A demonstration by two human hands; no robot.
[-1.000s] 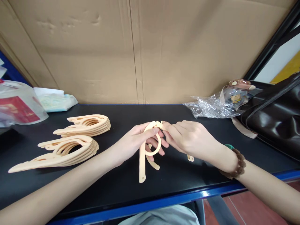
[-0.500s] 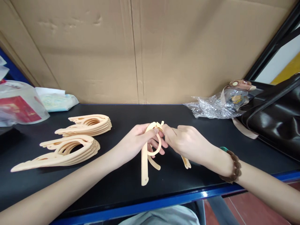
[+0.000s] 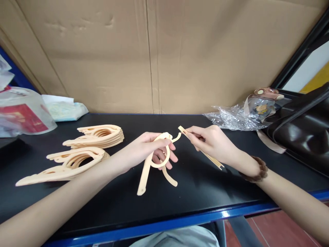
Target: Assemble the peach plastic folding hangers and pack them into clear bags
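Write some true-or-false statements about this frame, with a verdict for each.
1. The left hand holds a looped hook piece. True.
2. The right hand is empty. False: its grip is closed on a thin strip.
3. Two stacks of hangers lie on the table to the left of both hands. True.
4. The bag sits at the table's left end. False: it is at the right end.
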